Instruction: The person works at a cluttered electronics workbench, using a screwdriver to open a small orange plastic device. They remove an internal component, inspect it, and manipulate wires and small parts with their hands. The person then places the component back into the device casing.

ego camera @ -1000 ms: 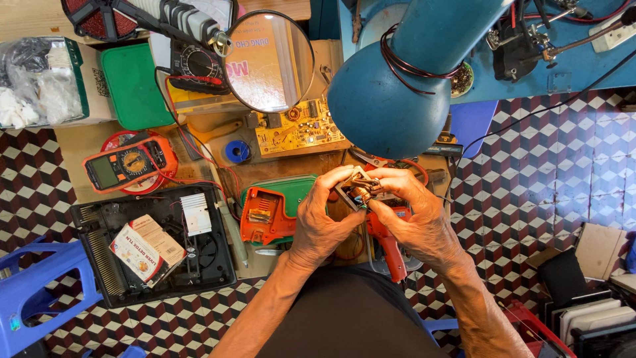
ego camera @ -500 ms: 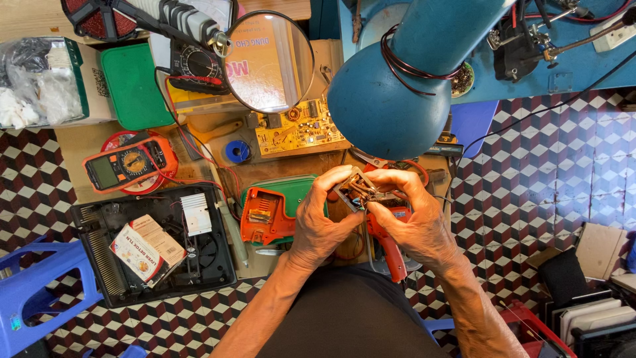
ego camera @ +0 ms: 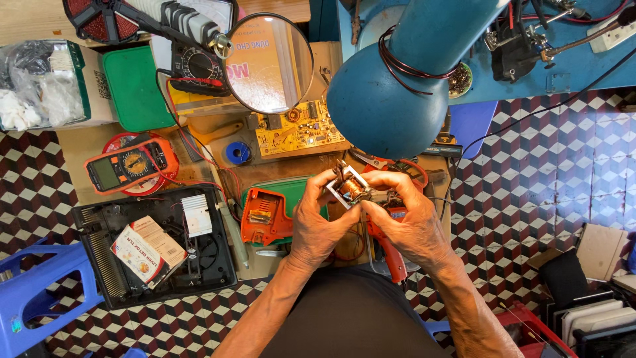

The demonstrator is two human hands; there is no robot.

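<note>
Both of my hands grip one small electrical part, a metal frame around a copper-wound coil, held just above the work board. My left hand pinches its left and lower side. My right hand holds its right side, fingers curled over the top. Under my hands lie an orange tool housing on a green tray and a red-handled tool.
A big blue lamp head hangs over the bench beside a round magnifier. A yellow circuit board, an orange multimeter, a black case holding a small box, and a blue stool surround me.
My hands have turned the coil part slightly and lifted it a little; my left fingers have shifted up along its side. Nothing else has moved.
</note>
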